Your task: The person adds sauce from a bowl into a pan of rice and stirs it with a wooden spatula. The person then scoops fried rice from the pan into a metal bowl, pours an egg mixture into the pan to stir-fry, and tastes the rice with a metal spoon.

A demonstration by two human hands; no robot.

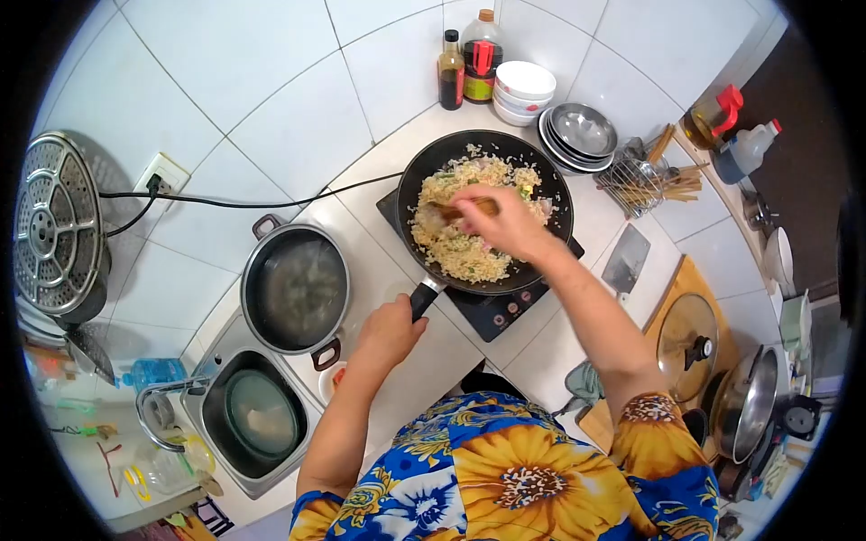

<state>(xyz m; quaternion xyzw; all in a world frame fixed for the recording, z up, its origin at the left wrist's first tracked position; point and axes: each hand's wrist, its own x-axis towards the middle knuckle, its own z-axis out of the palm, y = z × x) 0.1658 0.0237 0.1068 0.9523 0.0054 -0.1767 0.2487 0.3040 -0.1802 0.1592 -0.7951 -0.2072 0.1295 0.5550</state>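
A black frying pan (561, 225) rests on a dark induction cooktop (505, 314), with fried rice (474, 257) spread inside it. My left hand (390, 334) is wrapped round the pan's black handle (422, 299). Over the rice, my right hand (501, 216) grips a wooden spatula (487, 206), whose lower end is blurred among the grains. To the left stands a dark pot (341, 293) with cloudy liquid in it.
A sink (253, 478) with a basin in it lies at lower left. Sauce bottles (451, 72), white bowls (526, 81) and metal bowls (585, 129) stand behind the pan. To the right are a cleaver (627, 258), a chopstick rack (631, 185) and a glass lid (686, 338).
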